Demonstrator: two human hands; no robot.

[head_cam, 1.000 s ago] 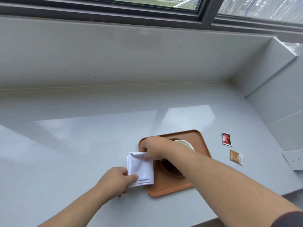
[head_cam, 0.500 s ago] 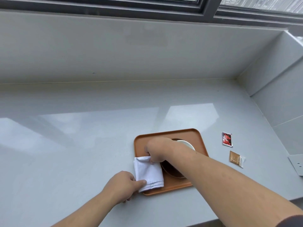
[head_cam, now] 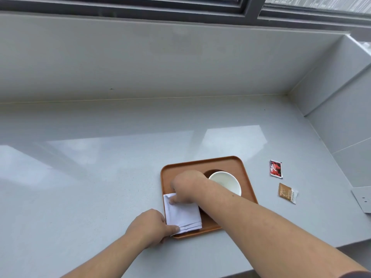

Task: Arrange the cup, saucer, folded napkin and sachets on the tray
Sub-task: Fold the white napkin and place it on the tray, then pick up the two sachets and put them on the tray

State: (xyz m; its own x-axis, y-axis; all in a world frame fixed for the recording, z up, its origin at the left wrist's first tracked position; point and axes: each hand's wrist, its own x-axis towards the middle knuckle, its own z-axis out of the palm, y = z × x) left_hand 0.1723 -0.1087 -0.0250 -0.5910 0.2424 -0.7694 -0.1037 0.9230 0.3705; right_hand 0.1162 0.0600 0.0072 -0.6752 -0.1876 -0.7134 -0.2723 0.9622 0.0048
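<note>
An orange tray [head_cam: 202, 165] lies on the grey counter. A white cup [head_cam: 225, 181] stands on a dark brown saucer [head_cam: 212, 171] in the tray's middle, partly hidden by my right forearm. The folded white napkin [head_cam: 182, 216] lies on the tray's near left part. My right hand [head_cam: 187, 186] pinches its far corner. My left hand [head_cam: 151, 227] grips its near left corner at the tray's rim. A red sachet [head_cam: 276, 168] and a brown sachet [head_cam: 287, 193] lie on the counter to the right of the tray.
A grey wall and window frame [head_cam: 252, 9] run along the back, with a side wall at the right. A white socket plate [head_cam: 363, 198] sits at the far right. The counter's front edge [head_cam: 301, 255] runs close behind my right arm.
Both hands have slid the napkin to the right, from overhanging the tray's left edge to lying almost wholly on the tray. The camera view has shifted slightly.
</note>
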